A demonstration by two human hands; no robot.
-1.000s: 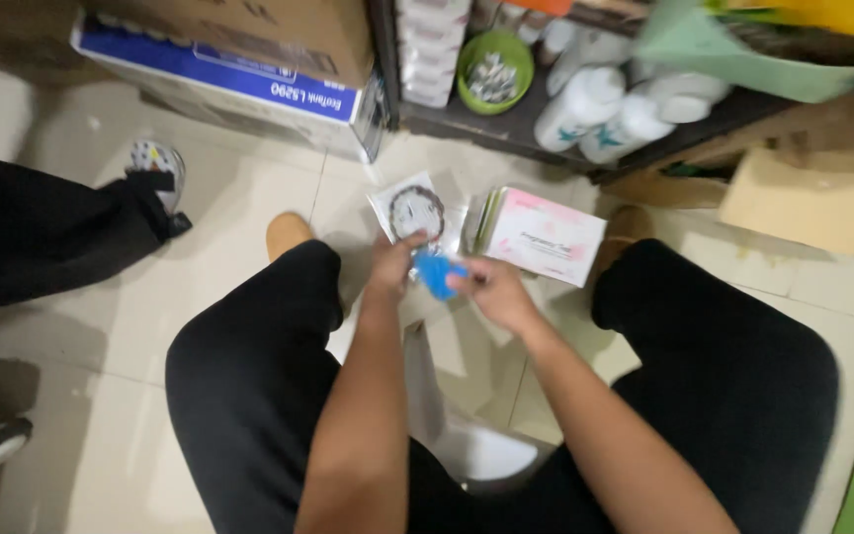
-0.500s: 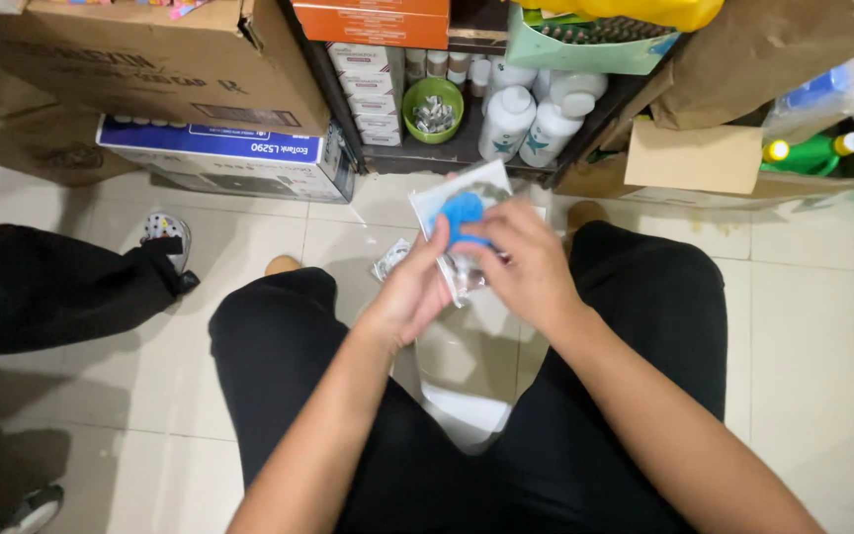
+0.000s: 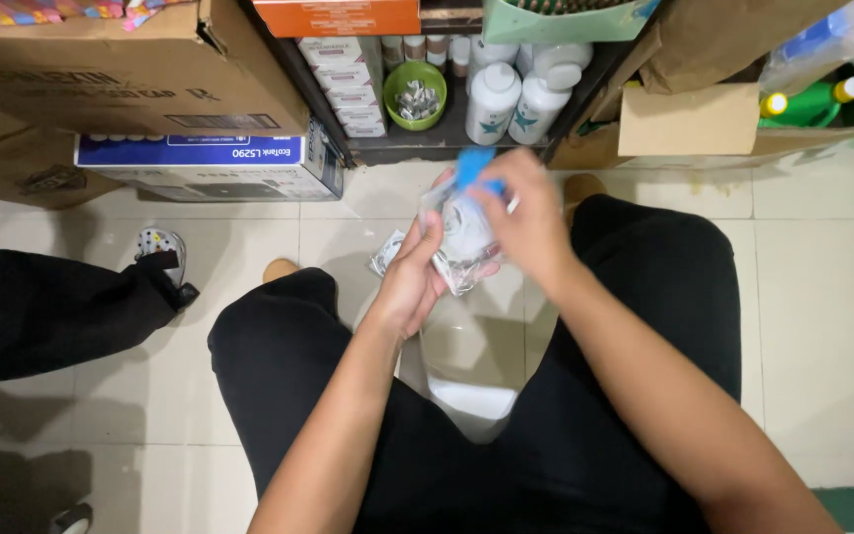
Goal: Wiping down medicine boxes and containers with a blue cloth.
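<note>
Clear plastic packet (image 3: 462, 242) with a pale round item inside, held up between the knees, above the tiled floor (image 3: 822, 257), in front of the dark shelf (image 3: 467, 143). Left hand (image 3: 409, 282) cupped under and behind the packet, thumb and fingers curled against its left edge. Right hand (image 3: 526, 222) over the packet's top right, fingertips pinched on a small blue piece (image 3: 474, 166) at the packet's upper edge; cannot tell whether the blue piece is inside the packet's mouth or just touching it. Another small clear packet (image 3: 387, 253) flat on the floor, just left of the left hand. On the shelf behind: green bowl (image 3: 415, 91) with small silvery items, two white bottles (image 3: 516, 104) just right of it, stack of small white boxes (image 3: 343, 84) to its left. Blue and white carton (image 3: 200, 163) on the floor at left, under a large brown cardboard box (image 3: 121, 69). Brown cardboard box (image 3: 689, 121) at right, with a green bottle (image 3: 808, 99) beside it. Another person's black-trousered leg (image 3: 51, 307) and patterned shoe (image 3: 158, 244) at far left.
</note>
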